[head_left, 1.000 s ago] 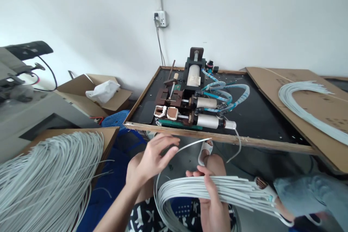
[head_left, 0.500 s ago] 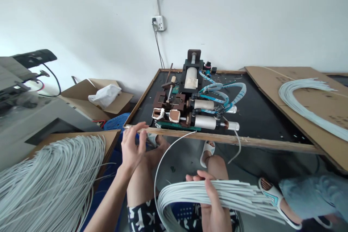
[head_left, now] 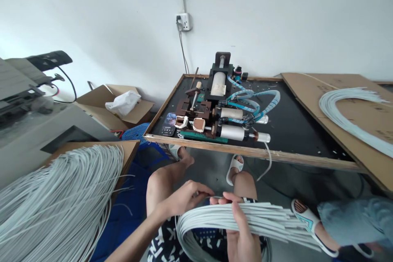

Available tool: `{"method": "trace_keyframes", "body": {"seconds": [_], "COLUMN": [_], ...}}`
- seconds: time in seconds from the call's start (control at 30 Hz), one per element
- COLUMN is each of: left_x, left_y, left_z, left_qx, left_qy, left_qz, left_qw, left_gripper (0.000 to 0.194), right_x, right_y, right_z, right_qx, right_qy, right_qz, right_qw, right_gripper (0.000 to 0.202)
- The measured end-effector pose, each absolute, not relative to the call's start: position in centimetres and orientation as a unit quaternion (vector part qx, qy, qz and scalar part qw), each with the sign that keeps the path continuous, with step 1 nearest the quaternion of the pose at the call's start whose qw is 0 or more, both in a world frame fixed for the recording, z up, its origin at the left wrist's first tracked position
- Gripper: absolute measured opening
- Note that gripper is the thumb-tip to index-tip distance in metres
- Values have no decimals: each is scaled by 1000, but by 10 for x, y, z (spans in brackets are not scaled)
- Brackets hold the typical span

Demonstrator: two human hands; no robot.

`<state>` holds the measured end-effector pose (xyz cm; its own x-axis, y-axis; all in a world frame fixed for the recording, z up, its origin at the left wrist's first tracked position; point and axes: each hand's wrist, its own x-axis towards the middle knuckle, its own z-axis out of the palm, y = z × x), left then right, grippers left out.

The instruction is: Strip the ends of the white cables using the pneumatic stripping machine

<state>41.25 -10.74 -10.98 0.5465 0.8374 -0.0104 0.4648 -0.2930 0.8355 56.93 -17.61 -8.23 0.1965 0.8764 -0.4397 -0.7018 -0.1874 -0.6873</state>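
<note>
A thick bundle of pale grey cables (head_left: 276,221) curves above my lap, its cut ends pointing right. My right hand (head_left: 242,229) is wrapped round it, thumb over the top. Just left of those fingers, my left hand (head_left: 192,197) pinches a thin single cable, whose end lies near the right fingertips. A second, much larger heap of grey cables (head_left: 82,184) spreads over cardboard at the left.
A machine with metal cylinders (head_left: 231,132) and blue hoses stands on the wood-edged black table (head_left: 294,131). A phone (head_left: 169,125) lies beside it. Cardboard (head_left: 346,106) at right bears another cable bundle (head_left: 344,120). A person's foot (head_left: 316,223) is at lower right.
My left hand has come down and right from the table's front corner to beside my right hand, bringing the loose cable end with it. The phone has come into sight.
</note>
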Motion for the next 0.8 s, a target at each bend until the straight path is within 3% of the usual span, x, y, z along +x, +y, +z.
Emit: {"method": "trace_keyframes", "body": {"seconds": [0.1,0.2,0.33,0.8], "left_x": [397,362,315,292], "left_y": [-94,-64,-24,3], "left_z": [-101,-98,-101,-113], "left_qx": [814,745,646,670], "left_qy": [454,578,669,682], "left_qz": [223,321,365,281], "left_qw": [286,89,-32,-79], "left_gripper": [25,23,35,45], "right_x": [569,569,571,577], "right_y": [-181,-182,-180,-181], "right_z": [-80,-74,-69,-79], "right_qx": [-439,-428,-427,-485], "right_qy": [-97,-100,-112,-131], "right_qz": [634,639,640,603], "right_qw": [630,631,629,620], "right_gripper": [37,36,33,32]}}
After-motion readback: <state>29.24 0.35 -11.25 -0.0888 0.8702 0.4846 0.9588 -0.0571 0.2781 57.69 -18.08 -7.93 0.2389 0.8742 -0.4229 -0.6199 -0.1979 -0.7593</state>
